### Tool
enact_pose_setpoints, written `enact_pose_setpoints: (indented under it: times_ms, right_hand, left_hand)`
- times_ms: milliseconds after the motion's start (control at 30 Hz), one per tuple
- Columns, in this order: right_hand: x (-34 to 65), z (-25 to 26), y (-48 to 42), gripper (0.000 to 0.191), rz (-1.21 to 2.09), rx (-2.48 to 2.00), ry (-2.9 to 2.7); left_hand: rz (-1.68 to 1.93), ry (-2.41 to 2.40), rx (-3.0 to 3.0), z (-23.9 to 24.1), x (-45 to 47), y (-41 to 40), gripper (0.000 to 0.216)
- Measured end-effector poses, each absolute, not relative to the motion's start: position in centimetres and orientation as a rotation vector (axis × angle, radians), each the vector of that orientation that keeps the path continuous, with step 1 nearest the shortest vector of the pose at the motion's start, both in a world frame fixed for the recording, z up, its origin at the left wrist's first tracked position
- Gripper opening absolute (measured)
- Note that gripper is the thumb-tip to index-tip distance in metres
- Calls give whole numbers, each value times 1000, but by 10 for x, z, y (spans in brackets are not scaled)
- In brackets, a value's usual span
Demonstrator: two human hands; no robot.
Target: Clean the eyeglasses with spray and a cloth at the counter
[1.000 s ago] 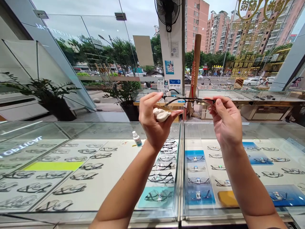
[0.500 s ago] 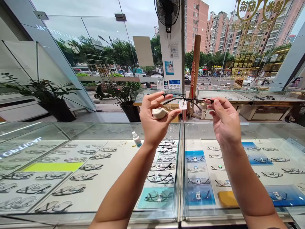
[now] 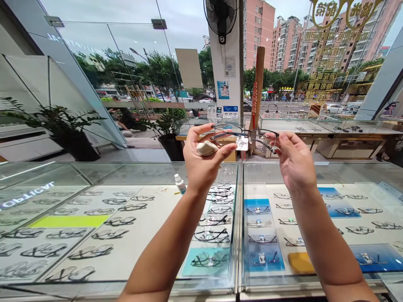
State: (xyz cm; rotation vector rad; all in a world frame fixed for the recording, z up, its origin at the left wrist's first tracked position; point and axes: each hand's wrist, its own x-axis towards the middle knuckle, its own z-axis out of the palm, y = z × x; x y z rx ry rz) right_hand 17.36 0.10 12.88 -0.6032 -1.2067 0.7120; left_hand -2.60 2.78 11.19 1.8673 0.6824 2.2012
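Note:
A pair of eyeglasses with a thin dark frame is held up at chest height over the glass counter, its temples folded out toward the far side. My left hand is closed at the left end of the frame, and a bunched white cloth sits against its palm. At the opposite end, my right hand pinches the corner of the frame between thumb and fingers. A small white tag shows beneath the bridge.
Below my arms, glass display cases hold several rows of eyeglasses. A small white bottle stands behind my left forearm. Potted plants, a wooden post and another glass counter are farther off, before the windows.
The eyeglasses have tilted, so the lenses and the white tag show more fully. Both hands have shifted slightly left, still holding the frame. Beyond the glass, a dark figure has appeared at left.

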Motion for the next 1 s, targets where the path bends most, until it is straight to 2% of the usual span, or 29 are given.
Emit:
enact_pose_setpoints:
  times_ms: [633,1000]
  right_hand:
    - [172,130,-5,33,725,-560,-1204]
    - [174,133,-6,38,831,-590,-1173]
  left_hand:
    - [1970,585,1731,105,-30,44,65]
    - [2010,431,1673,110,-24,38,69]
